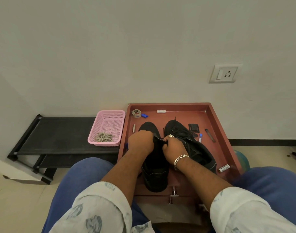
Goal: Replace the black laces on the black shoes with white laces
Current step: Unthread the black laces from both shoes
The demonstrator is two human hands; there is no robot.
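Head view. A red-brown wooden tray (217, 118) with raised rim sits on the floor against the wall. In it: two black shoes, matte fabric uppers. The left shoe (154, 175) lies toe far, heel near; the right shoe (194, 147) lies beside it, angled, its black laces (178, 130) still threaded through the eyelets.

Left hand (140, 143) is curled over the left shoe's throat, fingers gripping the upper. Right hand (175, 147) is also curled, fingertips pinching black material at the shoe's tongue; whether that is lace or tongue, cannot tell. A ring shows on one finger, and a silver chain bracelet (180, 159) circles the wrist.

Loose small items in the tray: a tape roll (136, 113) and a blue cap (144, 115) at the far left corner, a white cylinder (161, 111) near the far rim, a thin metal cylinder (134, 128) left of the shoes, a black rectangular case (193, 127), a blue-capped tube (200, 137) and a dark flat strip (210, 135) on the right, and a labelled cylinder (224, 168) at the near right.

Left of the tray, a pink perforated plastic basket (108, 121) stands on a low black rack (59, 132). It holds a tangled bundle of white laces (104, 137), flat and off-white, at its near end.

A wall socket (225, 74) is mounted above.
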